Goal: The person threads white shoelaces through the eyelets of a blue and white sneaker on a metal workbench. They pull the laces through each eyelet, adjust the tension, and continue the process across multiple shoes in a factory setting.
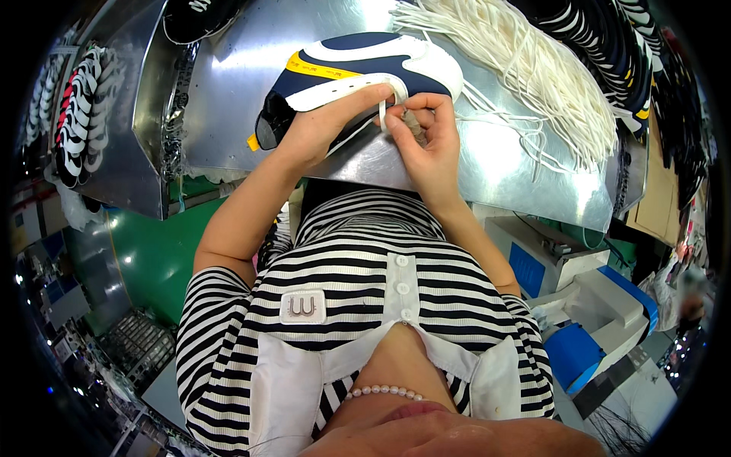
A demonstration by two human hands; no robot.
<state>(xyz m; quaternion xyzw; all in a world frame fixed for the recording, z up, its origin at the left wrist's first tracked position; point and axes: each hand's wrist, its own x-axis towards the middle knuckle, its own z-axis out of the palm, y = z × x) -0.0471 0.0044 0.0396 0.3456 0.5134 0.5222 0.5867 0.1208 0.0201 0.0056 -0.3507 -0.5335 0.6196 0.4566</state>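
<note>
A navy, white and yellow shoe upper lies on its side on the metal table, its black collar end toward my left forearm. My left hand is closed on its white eyelet edge, thumb stretched along the top. At the front of the eyelet strip, a white shoelace stands in a short loop between my hands. My right hand pinches the lace between thumb and fingertips. Something grey-brown, seemingly a finger wrap, shows among its curled fingers. Loose lace ends trail to the right. My left fingers are mostly hidden.
A thick bundle of white shoelaces lies across the shiny metal table at the back right. Stacked dark uppers are beyond it. More uppers hang at the left. A grey-and-blue machine stands below the table's right side.
</note>
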